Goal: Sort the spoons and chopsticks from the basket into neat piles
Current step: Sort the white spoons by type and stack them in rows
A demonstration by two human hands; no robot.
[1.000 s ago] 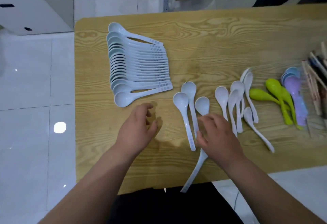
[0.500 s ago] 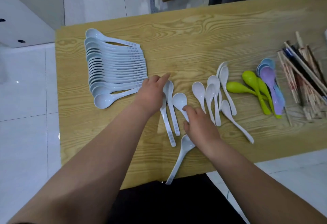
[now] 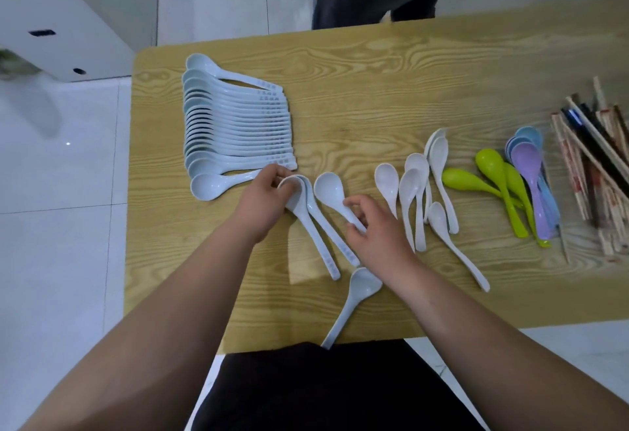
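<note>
**Spoons (image 3: 412, 185) judged light, stiff and slick**

A nested pair (image 3: 306, 223), mid-table (image 3: 374, 90), was gripped at the bowls by the left hand (image 3: 263, 195). A single spoon (image 3: 330, 189), at its 3 o'clock, was pinched by the right hand (image 3: 377, 230). Necks were judged the surest hold.

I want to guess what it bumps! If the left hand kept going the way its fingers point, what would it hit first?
Probably the handle ends of the neat row of pale blue spoons, just beyond the left hand. Its fingers look almost against them, though depth is unclear.
</note>
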